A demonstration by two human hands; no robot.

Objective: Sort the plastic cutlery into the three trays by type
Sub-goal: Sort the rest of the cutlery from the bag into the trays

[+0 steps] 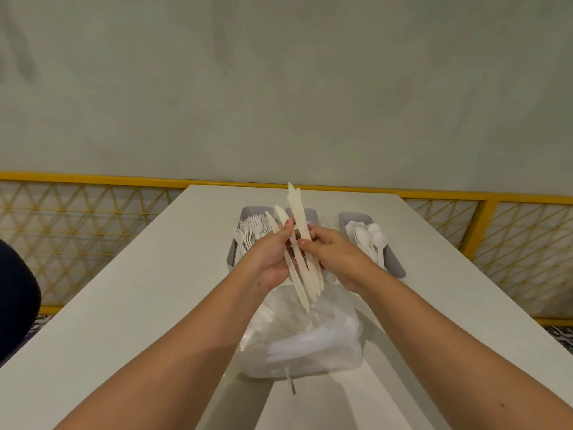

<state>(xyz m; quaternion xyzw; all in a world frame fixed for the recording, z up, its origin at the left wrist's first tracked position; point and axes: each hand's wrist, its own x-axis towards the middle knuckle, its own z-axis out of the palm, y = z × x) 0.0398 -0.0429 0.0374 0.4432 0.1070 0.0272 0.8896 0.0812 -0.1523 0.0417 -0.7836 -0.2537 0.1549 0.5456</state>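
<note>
The white table [139, 290] runs away from the person as a long slab. Its far edge meets a yellow rail [93, 178] under a plain grey-green wall [279, 88]. Both side edges drop off beside yellow lattice panels. Wide bare strips of tabletop lie to the left and right of the things, which are lined up along the middle.

Both hands are raised over the centre line, just above a crumpled, translucent plastic bag [310, 346] that sits near the person and has more pale cutlery inside. The left hand [269, 259] curls its fingers round a loose bundle of knives [299, 212], and the right hand [335, 256] pinches the same bundle with its thumb on top. The knives are flat, matte, cream-coloured strips. They are fanned a little, with their tips pointing towards the wall.

Beyond the hands, three grey trays with rounded corners stand side by side near the far edge. The left tray [231, 262] holds white forks [251, 228] and the right tray [398, 268] holds glossy white spoons [372, 237]. The middle tray [312, 214] is mostly hidden behind the knives (its contents cannot be seen). A dark rounded shape [15, 290] sits off the table's left side.
</note>
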